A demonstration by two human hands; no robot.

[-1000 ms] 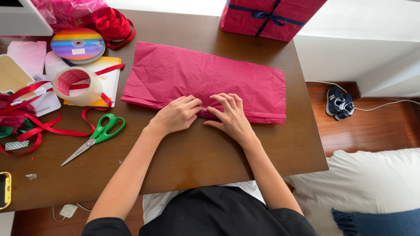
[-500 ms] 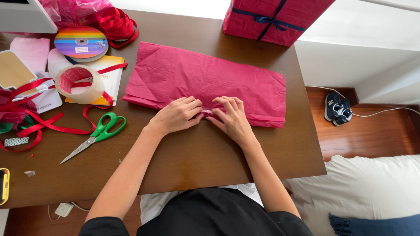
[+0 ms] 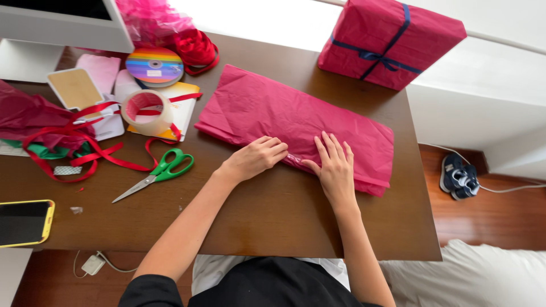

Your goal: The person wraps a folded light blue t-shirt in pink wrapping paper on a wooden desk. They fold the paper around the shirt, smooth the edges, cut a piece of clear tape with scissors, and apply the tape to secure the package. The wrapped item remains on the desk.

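In the middle of the frame a flat parcel wrapped in pink tissue paper lies on the brown bench, running from the upper left down to the right. The left hand rests on the near edge of the parcel with its fingers curled in, pressing on the paper. The right hand lies just beside it, open and flat, with the fingers spread on the paper. Between both hands a shiny strip of tape shows on the paper. Green scissors lie on the bench at the left of the hands, near a roll of clear tape and loose red ribbon. A wrapped pink box with blue ribbon stands at the upper right. A phone with a yellow case lies at the left edge.
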